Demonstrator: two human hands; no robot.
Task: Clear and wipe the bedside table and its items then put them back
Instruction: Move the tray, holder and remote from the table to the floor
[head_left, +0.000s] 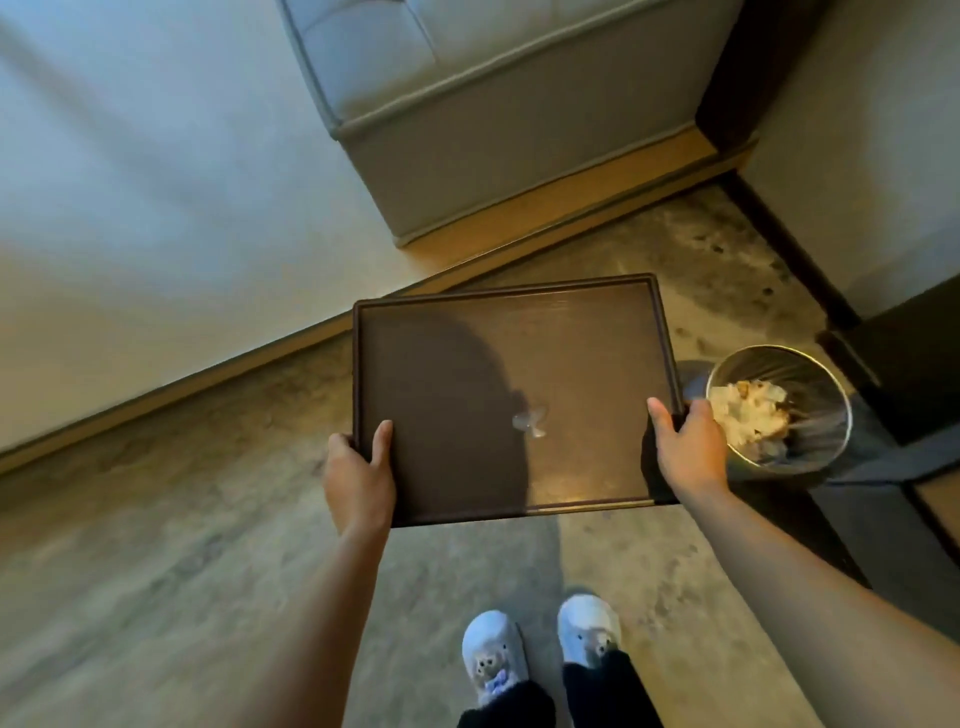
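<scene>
dark brown tray (467, 374) held level above the carpet (156, 545), just in front of the body. left hand (358, 478) clamped on the tray's near left edge, thumb lying on the inner face, fingers hidden beneath. right hand (691, 447) clamped on the right edge near the front corner, thumb on top, fingers wrapped under the rim. small pale smudge or glint (530, 420) on the tray floor, too blurred to identify. metal waste bin (826, 415) standing on the floor just right of the tray, crumpled pale paper (748, 410) inside it. grey padded bed corner (493, 156) on a wooden plinth beyond the tray. white shoes (496, 654) below, on the carpet.
</scene>
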